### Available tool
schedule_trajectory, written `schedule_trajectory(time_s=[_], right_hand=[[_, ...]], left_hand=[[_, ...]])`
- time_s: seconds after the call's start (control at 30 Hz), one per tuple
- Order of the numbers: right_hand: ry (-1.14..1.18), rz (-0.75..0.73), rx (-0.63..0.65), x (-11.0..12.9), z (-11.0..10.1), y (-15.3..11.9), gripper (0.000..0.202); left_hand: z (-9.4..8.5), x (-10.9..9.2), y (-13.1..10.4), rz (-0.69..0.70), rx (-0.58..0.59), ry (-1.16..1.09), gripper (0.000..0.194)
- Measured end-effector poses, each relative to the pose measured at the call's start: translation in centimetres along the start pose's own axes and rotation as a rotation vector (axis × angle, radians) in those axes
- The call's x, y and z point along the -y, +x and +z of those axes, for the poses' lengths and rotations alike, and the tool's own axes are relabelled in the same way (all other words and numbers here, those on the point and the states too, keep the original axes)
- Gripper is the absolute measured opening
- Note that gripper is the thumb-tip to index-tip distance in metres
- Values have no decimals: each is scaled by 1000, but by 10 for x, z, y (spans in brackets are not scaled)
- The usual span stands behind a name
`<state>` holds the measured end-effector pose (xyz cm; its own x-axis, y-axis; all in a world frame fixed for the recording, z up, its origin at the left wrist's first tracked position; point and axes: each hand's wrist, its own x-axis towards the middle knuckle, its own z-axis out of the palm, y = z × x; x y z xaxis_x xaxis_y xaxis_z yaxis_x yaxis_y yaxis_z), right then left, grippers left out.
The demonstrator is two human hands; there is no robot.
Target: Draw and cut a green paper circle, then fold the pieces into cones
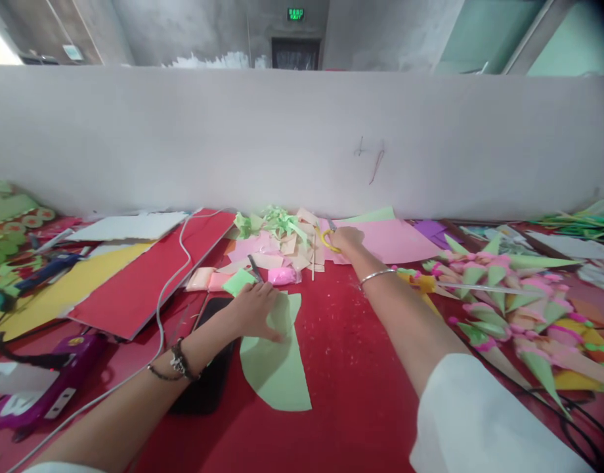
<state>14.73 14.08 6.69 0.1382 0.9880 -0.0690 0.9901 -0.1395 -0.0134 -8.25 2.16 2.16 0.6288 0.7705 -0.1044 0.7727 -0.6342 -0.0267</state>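
Note:
My left hand (257, 310) lies over a light green half-round paper (277, 374), its thumb stretched away from the fingers and pressing on the sheet. By its fingertips are a bright green square pad (239, 282) and a thin dark tool whose kind I cannot make out. Under my left wrist is a black phone-like slab (203, 394), partly covered. Farther off on the right, my right hand (348, 241) is closed on scissors with yellow handles (327, 240), at the edge of a pink paper sheet (395, 240). The scissors' blades are partly hidden.
Paper scraps (282, 230) and packets of pink clay-like material (283, 275) lie at the back middle. A red board (139, 289), white cable and purple power strip (70, 368) are left. Pink-green paper cones (499, 295) crowd the right. A white partition (282, 144) stands behind.

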Motion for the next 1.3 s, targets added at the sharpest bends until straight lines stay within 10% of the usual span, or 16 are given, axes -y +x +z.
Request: schedule_trajectory(time_s=[0.27, 0.5, 0.8, 1.1, 1.3], right_hand=[[85, -307, -32, 25, -1, -40, 32], [415, -879, 38, 33, 53, -111, 51], [867, -739, 358, 35, 67, -111, 38], [1050, -646, 23, 0, 38, -139, 47], [1364, -601, 384, 4, 33, -167, 63]], left_hand=[[-8, -3, 6, -69, 115, -60, 75], [-3, 0, 8, -60, 141, -69, 76], [-1, -5, 3, -9, 39, -96, 61], [-22, -20, -5, -124, -169, -778, 42], [-36, -54, -9, -316, -261, -1283, 42]])
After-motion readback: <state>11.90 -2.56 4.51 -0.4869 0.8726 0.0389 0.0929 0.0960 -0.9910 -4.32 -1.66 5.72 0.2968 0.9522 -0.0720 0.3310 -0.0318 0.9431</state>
